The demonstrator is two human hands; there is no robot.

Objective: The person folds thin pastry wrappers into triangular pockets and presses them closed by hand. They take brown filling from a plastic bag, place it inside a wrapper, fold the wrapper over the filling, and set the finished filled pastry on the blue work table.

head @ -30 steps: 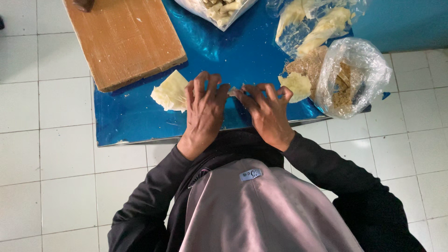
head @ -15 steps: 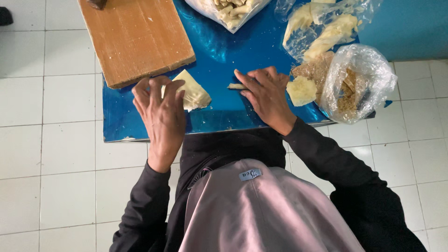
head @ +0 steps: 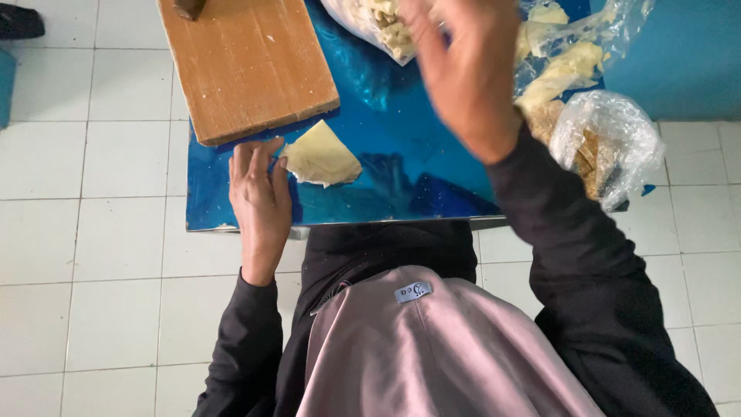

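Note:
A pale, roughly square dough sheet lies flat on the shiny blue table, just below the corner of a wooden board. My left hand rests flat on the table at the sheet's left corner, fingertips touching its edge. My right hand is lifted off the table and blurred, fingers curled, over the clear bag of pale folded pieces at the top edge. Whether anything is pinched in its fingers is hidden.
Two more clear plastic bags sit at the right: one with pale dough sheets, one crumpled with brownish filling. A dark object lies on the board's far end. White floor tiles surround the table.
My left hand slid the dough sheet leftward to below the board and now lies beside it. My right hand left the small rolled piece's spot on the table and rose toward the top bag.

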